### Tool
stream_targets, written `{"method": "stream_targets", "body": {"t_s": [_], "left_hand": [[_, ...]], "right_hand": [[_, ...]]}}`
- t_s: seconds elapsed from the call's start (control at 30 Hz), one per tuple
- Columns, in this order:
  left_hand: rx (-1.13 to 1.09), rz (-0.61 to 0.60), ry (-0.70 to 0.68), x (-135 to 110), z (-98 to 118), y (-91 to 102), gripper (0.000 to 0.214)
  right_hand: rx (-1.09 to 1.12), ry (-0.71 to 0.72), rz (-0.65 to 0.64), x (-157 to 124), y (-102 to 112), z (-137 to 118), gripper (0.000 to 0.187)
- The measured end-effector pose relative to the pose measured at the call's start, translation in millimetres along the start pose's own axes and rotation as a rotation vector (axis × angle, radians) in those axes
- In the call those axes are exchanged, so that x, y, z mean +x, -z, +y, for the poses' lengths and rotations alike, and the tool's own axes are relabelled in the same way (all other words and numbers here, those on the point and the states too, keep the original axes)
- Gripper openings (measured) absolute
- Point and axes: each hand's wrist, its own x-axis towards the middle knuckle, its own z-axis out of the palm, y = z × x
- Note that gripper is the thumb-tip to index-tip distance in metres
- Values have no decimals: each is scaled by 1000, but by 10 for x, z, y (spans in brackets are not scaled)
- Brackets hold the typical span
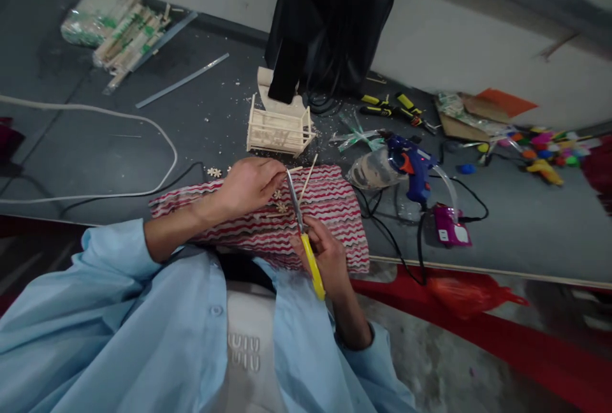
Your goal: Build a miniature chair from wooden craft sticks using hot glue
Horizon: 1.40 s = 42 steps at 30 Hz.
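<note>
My right hand [329, 253] is closed around yellow-handled scissors [313, 266], with the metal blades pointing up and left. The blade tips reach the fingers of my left hand [253, 185], which pinch a thin wooden stick [296, 169] just above the cloth. Beneath both hands lies a red-and-white wavy-striped cloth [329, 187]. On it, another thin stick [308, 177] slants beside the blades, and small wooden flower-shaped pieces [281, 208] lie between my hands. Just beyond my left hand stands a small frame built of wooden sticks [280, 129].
A phone [288, 72] leans behind the frame, before a black bag [329, 24]. To the right are a blue glue gun [415, 164] on a plastic bottle [375, 169], a purple box [449, 227], cables and pliers [392, 109]. Bagged sticks [131, 37] lie back left; a white cable [119, 113] loops left.
</note>
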Motion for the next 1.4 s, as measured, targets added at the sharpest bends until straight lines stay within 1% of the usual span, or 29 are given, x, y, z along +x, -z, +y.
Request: {"method": "stream_targets", "body": {"t_s": [0.1, 0.17, 0.3, 0.43, 0.53, 0.63, 0.7, 0.77, 0.93, 1.1, 1.23, 1.33, 1.4], "left_hand": [[-33, 73, -26, -61, 69, 8, 21], [-30, 98, -23, -97, 137, 10, 20], [-38, 81, -22, -139, 305, 21, 21], [-213, 95, -10, -144, 406, 43, 24], [-249, 82, -1, -151, 417, 36, 24], [-260, 82, -3, -160, 423, 11, 23], [-261, 99, -14, -161, 432, -5, 21], [-254, 92, -10, -159, 440, -21, 20], [-229, 22, 58, -171, 429, -78, 24], [-267, 77, 81, -198, 432, -135, 24], [-385, 97, 100, -180, 481, -108, 25], [-529, 66, 158, -159, 523, -65, 29], [-604, 36, 202, -152, 542, -48, 29]], "right_hand": [[-25, 22, -41, -13, 23, -19, 39], [-43, 34, -50, 9, 41, -61, 38], [-95, 60, -80, 112, 72, -178, 34], [-144, 98, -111, 202, 85, -282, 22], [-161, 85, -141, 229, 84, -335, 18], [-122, 61, -198, 240, 78, -349, 21], [-91, 49, -208, 243, 69, -328, 23], [-85, 32, -195, 244, 58, -290, 26], [-117, 15, -153, 248, 20, -211, 26], [-122, 32, -121, 248, -8, -215, 34], [-116, 28, -174, 242, 44, -268, 34], [-124, 46, -206, 236, 80, -300, 31], [-125, 54, -190, 230, 79, -305, 29]]}}
